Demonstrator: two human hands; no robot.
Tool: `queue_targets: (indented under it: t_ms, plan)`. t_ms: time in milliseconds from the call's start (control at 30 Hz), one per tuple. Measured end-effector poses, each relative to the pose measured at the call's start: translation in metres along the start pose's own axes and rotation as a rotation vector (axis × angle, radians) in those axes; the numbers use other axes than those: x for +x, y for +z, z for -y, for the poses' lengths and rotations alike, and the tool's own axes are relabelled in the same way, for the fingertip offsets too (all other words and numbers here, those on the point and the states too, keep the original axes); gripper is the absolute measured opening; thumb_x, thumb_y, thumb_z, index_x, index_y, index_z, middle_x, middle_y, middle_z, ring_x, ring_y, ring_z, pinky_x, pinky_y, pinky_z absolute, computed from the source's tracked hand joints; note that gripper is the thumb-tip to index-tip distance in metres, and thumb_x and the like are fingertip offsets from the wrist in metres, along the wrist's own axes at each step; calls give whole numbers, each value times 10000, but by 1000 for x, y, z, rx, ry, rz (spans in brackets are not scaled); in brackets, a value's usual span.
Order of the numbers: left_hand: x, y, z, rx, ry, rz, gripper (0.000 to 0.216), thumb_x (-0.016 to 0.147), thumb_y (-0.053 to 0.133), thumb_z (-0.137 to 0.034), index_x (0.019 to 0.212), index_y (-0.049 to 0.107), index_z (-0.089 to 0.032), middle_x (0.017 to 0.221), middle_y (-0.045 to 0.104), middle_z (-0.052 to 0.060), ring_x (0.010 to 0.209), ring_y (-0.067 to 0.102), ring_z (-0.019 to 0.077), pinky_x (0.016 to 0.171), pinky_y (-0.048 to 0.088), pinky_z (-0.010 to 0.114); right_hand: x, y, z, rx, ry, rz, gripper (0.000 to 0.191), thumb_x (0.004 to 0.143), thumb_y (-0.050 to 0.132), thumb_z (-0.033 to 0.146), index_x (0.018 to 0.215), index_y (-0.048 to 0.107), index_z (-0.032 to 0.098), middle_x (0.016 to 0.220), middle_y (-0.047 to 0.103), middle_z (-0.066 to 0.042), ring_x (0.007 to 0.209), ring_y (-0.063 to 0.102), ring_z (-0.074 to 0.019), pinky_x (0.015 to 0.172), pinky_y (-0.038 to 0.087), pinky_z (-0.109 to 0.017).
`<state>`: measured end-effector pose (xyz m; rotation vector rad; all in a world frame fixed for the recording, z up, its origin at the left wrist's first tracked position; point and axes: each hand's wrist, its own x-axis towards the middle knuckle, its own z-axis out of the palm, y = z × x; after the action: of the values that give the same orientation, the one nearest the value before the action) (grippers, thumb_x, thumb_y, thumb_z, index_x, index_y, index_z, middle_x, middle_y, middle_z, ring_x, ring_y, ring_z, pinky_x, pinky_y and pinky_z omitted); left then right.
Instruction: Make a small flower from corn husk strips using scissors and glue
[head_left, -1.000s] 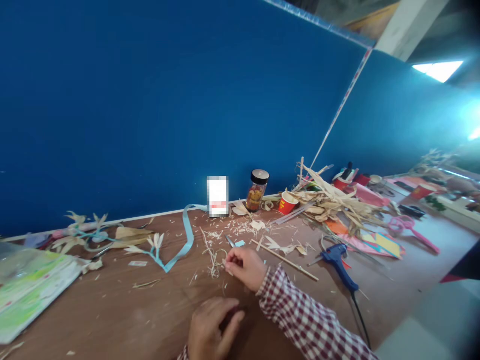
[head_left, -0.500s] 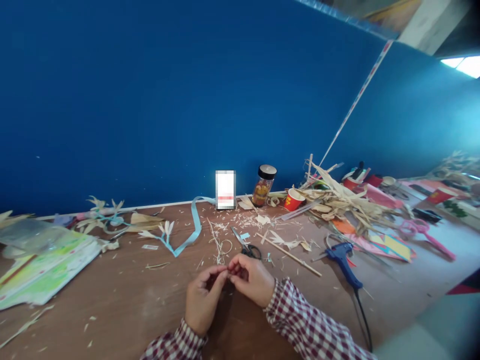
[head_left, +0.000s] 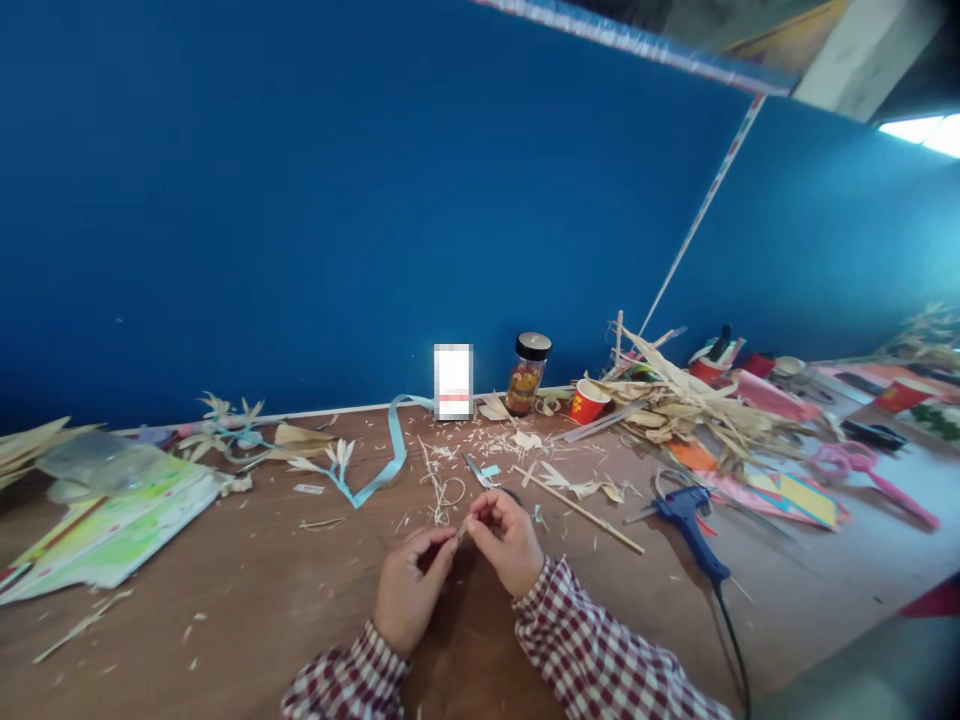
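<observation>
Well in from the brown surface's point(head_left: 247, 630) far edge, the left hand point(head_left: 411, 588) and right hand point(head_left: 511, 545), each in a fingertip pinch, seem to share a tiny sliver point(head_left: 462, 536), which could drop among pale scraps point(head_left: 480, 437) if either pinch loosens.

You have the strongest light at the far right, from the window point(head_left: 926, 133), with cyan glare washing the blue wall point(head_left: 300, 220) there; its left side is dimmer. Pale sheen whitens the right of the table point(head_left: 795, 590), while soft shadow darkens it near your left hand point(head_left: 411, 590) and right hand point(head_left: 511, 548). Wide-angle distortion stretches the edges, and the far right looks blurred
</observation>
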<state>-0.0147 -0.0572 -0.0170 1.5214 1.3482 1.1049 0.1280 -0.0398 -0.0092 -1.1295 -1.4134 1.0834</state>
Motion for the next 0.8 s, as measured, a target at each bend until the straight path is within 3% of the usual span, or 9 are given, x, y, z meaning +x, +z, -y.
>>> queue_targets:
  t_ms: [200,367,533,633,733,800]
  plan:
    - [-1,0,2,6,1,-121,219,732,531,-344,797,632,-161,594,627,7,549,567,147,536,463,244,3,0,-1,37,-41,31,159,775,511,255,912,503,173,810,552,-24,703,519,-119,635,433,-235]
    - [-6,3,2,11,18,-51,215,749,513,-336,828,625,-170,632,632,7,567,569,140,559,458,238,0,-2,0,-35,-34,133,131,768,528,272,838,571,169,693,561,2,599,505,-102,561,414,-214]
    - [-4,2,1,-16,-38,-5,247,737,526,-344,893,624,-180,682,656,13,592,581,146,569,456,236,-7,1,5,-151,-115,63,131,779,512,254,773,610,167,711,587,-6,614,504,-103,569,401,-213]
    - [-3,1,0,-18,-18,15,211,727,533,-340,817,635,-178,596,628,-2,558,563,145,535,440,225,-6,0,9,-198,-152,39,158,790,498,275,768,613,169,704,592,-3,613,508,-104,563,400,-211]
    - [-4,2,1,-9,18,-19,195,727,532,-340,782,623,-177,571,601,-10,549,549,141,535,432,222,6,-20,15,-281,-154,-37,229,828,428,327,801,589,166,661,585,0,584,510,-107,537,404,-213]
    - [-5,3,3,-9,29,-52,200,729,531,-345,797,613,-176,585,601,-10,555,550,139,550,434,226,20,-48,20,-484,-145,-73,242,839,399,329,832,580,168,708,602,-13,633,534,-121,566,415,-224]
